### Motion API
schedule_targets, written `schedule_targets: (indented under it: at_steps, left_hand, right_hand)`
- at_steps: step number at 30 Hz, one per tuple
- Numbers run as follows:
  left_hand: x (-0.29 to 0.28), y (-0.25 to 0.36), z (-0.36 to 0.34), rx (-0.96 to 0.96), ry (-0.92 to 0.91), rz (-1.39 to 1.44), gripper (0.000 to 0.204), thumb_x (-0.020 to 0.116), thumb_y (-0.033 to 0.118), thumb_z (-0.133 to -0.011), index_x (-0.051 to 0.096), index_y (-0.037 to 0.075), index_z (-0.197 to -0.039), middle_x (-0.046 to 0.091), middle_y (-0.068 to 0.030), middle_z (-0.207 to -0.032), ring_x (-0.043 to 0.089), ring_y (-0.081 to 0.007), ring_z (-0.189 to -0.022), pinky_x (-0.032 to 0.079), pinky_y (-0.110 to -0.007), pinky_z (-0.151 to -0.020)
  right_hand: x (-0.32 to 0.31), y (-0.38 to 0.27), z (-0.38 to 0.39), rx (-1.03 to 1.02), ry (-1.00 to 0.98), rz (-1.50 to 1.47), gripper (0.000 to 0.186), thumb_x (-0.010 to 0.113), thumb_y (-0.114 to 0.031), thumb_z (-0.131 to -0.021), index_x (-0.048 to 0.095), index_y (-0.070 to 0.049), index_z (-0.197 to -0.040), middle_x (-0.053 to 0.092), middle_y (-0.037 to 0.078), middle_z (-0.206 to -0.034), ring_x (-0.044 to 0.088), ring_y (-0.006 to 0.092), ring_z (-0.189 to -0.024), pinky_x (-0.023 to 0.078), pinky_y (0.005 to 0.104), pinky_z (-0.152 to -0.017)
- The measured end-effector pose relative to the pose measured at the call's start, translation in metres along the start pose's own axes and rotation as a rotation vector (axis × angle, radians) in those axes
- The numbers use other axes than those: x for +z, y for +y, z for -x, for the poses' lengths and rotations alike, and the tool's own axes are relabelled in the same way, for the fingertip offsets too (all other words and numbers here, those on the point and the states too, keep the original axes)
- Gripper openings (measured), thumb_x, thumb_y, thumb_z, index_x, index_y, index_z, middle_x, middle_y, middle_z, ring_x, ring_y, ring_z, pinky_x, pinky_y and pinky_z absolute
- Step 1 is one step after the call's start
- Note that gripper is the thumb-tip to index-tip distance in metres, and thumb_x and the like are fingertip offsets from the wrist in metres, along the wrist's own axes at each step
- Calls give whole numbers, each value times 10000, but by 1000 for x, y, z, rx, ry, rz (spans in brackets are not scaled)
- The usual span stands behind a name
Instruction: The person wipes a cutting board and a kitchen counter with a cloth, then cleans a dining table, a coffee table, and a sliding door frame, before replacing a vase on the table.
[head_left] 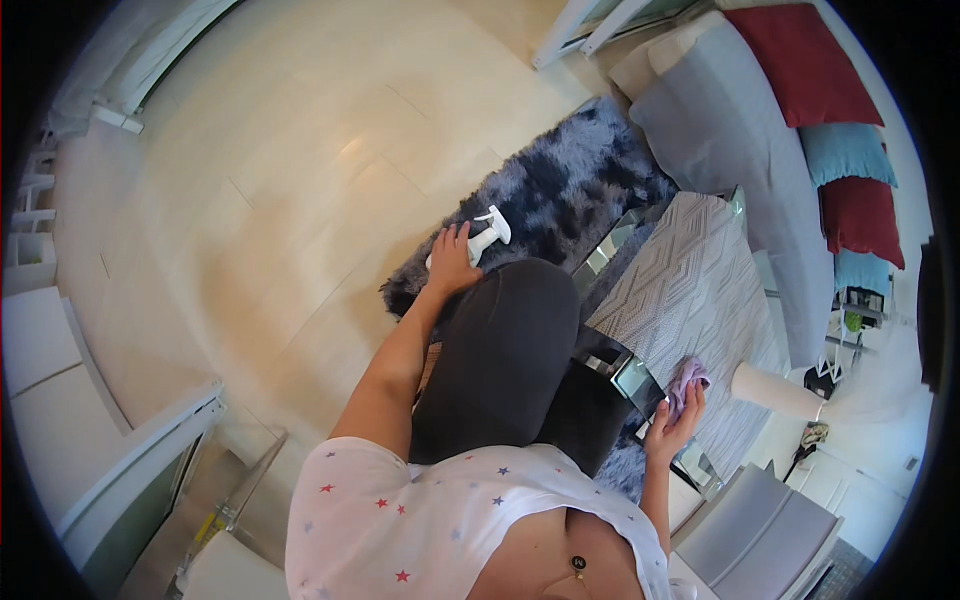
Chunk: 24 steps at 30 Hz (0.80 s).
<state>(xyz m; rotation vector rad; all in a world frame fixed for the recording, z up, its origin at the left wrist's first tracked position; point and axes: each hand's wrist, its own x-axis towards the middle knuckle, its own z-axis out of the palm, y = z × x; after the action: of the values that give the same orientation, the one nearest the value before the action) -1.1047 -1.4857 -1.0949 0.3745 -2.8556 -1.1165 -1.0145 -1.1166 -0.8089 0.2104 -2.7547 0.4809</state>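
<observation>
My left hand (454,262) is wrapped round a white spray bottle (486,238), which it holds over the shaggy rug beside my knee. The bottle's trigger head sticks out past my fingers, and its lower body is partly hidden by them. In my right hand (674,430) is a crumpled light purple cloth (687,382). That hand is at the near edge of a low glass table, by the grey patterned runner (680,275) that lies across it. Whether the cloth touches the tabletop I cannot tell.
On the runner, right of the cloth, is a white cylindrical object (778,391). A blue-grey rug (560,180) spreads under the table. Beyond stands a grey sofa (730,150) with red cushions (805,65) and blue cushions (848,155). A grey chair (760,535) is at lower right.
</observation>
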Motion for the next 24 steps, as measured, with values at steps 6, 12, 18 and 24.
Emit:
schedule_targets:
  at_steps: [6,12,18,24]
  left_hand:
    - [13,-13,-3,-32,-177,-438,946,821,270,-550,341,114,-1350,461,-140,-1190,473,-326,-1093,407,-496,-873]
    - [1,-19,-7,-145,-199,-400,675,663,178,-721,379,118,-1331,496,-158,-1071,511,-348,-1006,443,-471,-807]
    - [-57,78,-28,-57,-110,148,813,763,108,-570,368,-2,-1272,522,-207,-1054,551,-347,-944,444,-428,-842]
    - [-110,148,-53,9,36,573,768,758,55,-635,300,-4,-1249,532,-148,-1021,586,-241,-888,513,-379,-767]
  right_hand:
    - [-1,4,0,42,-16,23,436,569,-217,-849,494,33,-1198,460,258,-1251,449,393,-1162,330,435,-992]
    - [-5,1,-11,59,39,49,435,647,-145,-727,552,6,-1125,502,222,-1205,495,369,-1077,386,426,-924]
    - [-12,9,-6,36,62,-12,459,672,-156,-659,578,-23,-1089,532,179,-1157,527,343,-1024,406,415,-861]
    - [-9,5,-15,-44,83,-86,426,658,-164,-680,583,-36,-1079,538,169,-1152,538,341,-1006,418,413,-854]
